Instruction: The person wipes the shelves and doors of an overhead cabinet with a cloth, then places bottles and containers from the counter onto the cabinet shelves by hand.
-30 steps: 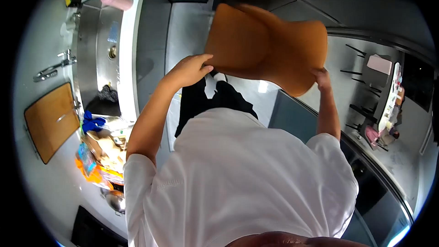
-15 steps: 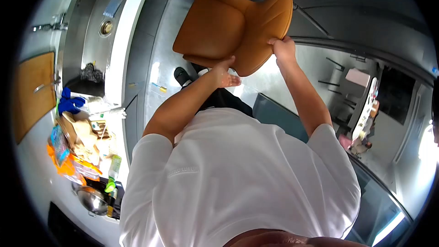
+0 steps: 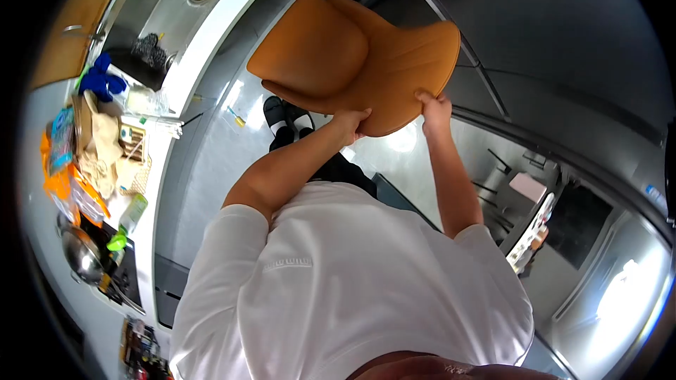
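A tan leather-look chair with a padded, curved shell fills the upper middle of the view, tilted in front of my body. My left hand grips its near edge, thumb on top and the fingers mostly hidden underneath. On the right corner of the same edge, my right hand is closed with its thumb over the upper side. The chair's legs or base are hidden below the shell. My feet in dark slippers show beneath it on the floor.
Along the left runs a white counter with a steel sink, a green spray bottle, bags and a metal pot. Dark cabinets stand at the upper right. A table with chairs lies beyond the opening. A yellow-tipped brush is on the floor.
My left hand's fingers were spread beside the chair's edge and are now wrapped under it. The view has rotated, and the chair sits slightly lower in it. My right hand keeps its hold.
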A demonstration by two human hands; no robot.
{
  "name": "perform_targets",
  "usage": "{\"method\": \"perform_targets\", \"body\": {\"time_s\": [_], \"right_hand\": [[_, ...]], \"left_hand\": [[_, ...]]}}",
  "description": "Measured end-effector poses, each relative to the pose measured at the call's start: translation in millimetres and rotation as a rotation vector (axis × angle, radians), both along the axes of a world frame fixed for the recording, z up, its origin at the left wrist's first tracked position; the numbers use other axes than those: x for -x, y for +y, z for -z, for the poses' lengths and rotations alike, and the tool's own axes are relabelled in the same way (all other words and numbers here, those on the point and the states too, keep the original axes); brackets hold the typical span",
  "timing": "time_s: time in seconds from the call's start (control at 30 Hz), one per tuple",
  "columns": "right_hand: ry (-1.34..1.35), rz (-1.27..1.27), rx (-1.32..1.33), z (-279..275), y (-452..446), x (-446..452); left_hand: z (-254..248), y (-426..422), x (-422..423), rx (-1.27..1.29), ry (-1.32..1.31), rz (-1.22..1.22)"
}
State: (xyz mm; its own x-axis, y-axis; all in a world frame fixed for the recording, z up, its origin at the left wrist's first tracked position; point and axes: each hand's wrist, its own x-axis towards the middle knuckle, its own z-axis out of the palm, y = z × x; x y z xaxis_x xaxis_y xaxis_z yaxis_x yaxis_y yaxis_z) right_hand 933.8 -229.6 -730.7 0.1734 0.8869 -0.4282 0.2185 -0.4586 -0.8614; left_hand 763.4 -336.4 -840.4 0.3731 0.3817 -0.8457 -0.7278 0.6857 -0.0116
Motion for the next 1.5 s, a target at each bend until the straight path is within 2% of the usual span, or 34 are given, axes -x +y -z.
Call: {"method": "perform_targets", "body": {"time_s": [0.07, 0.17, 0.23, 0.3, 0.4, 0.47, 0.63, 0.77, 0.87, 0.97, 1.0, 1.03, 1.1, 1.13, 1.2, 1.27, 1.33, 1.4, 1.47, 1.5], "right_hand": [[0.054, -0.009, -0.004, 18.3, -7.9, -6.2], [0.113, 0.025, 0.016, 38.3, -14.0, -20.5], [0.119, 0.038, 0.037, 38.7, -7.6, -31.4], [0.015, 0.080, 0.182, 35.7, -6.2, -46.5], [-0.033, 0.057, 0.214, 81.3, -4.1, -103.0], [-0.112, 0.080, 0.267, 82.2, -6.3, -115.6], [-0.481, -0.177, 0.314, 86.8, -1.8, -124.2], [-0.605, -0.289, 0.397, 70.6, -0.9, -119.6], [-0.695, -0.343, 0.362, 54.1, -1.3, -106.5], [-0.974, -0.633, 0.493, 39.8, 10.9, -98.6], [-1.092, -0.635, 0.475, 17.7, 9.4, -79.3], [-1.091, -0.623, 0.467, 15.0, 2.8, -69.3], [-1.302, -0.584, 0.354, 9.5, -6.9, -52.4], [-1.299, -0.569, 0.349, 13.7, -10.3, -45.2], [-1.275, -0.424, 0.635, 29.3, -14.8, -33.6], [-1.260, -0.357, 0.558, 53.7, -16.6, -39.2], [-1.247, -0.294, 0.487, 41.0, -26.9, -34.0], [-1.284, -0.443, 0.508, 28.1, -27.3, -23.7], [-1.307, -0.459, 0.471, 29.6, -25.3, -20.3], [-1.162, -0.252, 0.483, 54.7, -16.7, -33.9]], "left_hand": [[5.2, -6.0, 4.7, 0.007, -0.010, -0.037], [27.0, -9.4, 3.0, -0.064, -0.063, 0.044], [23.8, -1.1, 7.4, -0.134, -0.064, 0.354], [24.2, 3.4, 14.5, -0.162, -0.041, 0.432], [16.8, 19.9, 38.6, -0.160, 0.026, 0.525], [-0.5, 29.5, 61.6, -0.191, 0.056, 0.404], [-10.4, 46.0, 101.8, -0.203, 0.170, 0.225], [-43.6, 43.9, 136.5, -0.221, 0.279, 0.129], [-65.8, 33.1, 162.1, -0.249, 0.394, 0.116], [-73.7, 11.9, 186.0, -0.287, 0.422, 0.080], [-76.4, 7.4, 192.3, -0.324, 0.433, 0.072], [-80.5, 1.1, 197.3, -0.323, 0.431, 0.053], [-88.1, -8.1, 208.7, -0.338, 0.446, 0.069], [-89.0, -12.4, 215.3, -0.335, 0.455, 0.083], [-90.3, -15.5, 231.8, -0.368, 0.505, 0.123], [-92.3, -15.1, 246.2, -0.405, 0.691, 0.181], [-94.6, -14.4, 258.6, -0.454, 0.707, 0.178], [-104.9, -10.4, 267.4, -0.491, 0.761, 0.175], [-119.7, -8.3, 275.1, -0.504, 0.771, 0.176], [-129.6, -8.7, 279.7, -0.512, 0.790, 0.178]]}}
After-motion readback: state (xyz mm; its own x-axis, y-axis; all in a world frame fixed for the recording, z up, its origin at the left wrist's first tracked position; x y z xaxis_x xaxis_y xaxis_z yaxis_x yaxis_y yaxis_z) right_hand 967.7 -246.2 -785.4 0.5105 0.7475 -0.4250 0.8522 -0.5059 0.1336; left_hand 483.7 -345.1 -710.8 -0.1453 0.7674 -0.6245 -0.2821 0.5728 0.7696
